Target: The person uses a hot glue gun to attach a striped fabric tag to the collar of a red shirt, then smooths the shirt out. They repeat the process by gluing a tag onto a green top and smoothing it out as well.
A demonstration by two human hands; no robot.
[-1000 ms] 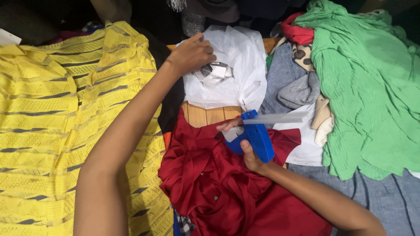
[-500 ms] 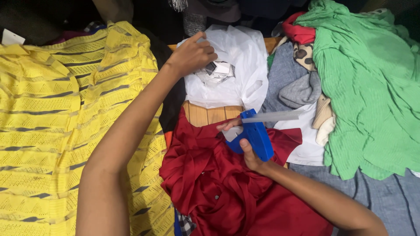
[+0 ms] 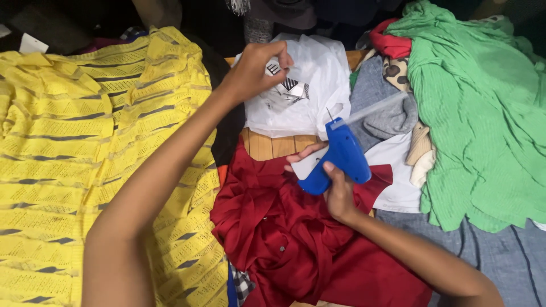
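Clothes-heaped table; right hand gripping tagging gun.

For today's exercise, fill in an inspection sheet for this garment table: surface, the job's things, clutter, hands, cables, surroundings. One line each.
Surface: wooden table, mostly covered by clothes.
Job's things: blue tagging gun, needle pointing up-left; white plastic bag; red garment beneath the gun.
Clutter: yellow knit garment, green knit garment, grey garment piled around.
Hands: left hand pinches something small over the white plastic bag; right hand grips the blue tagging gun.
Cables: nothing seen.
Surroundings: dark, unclear.
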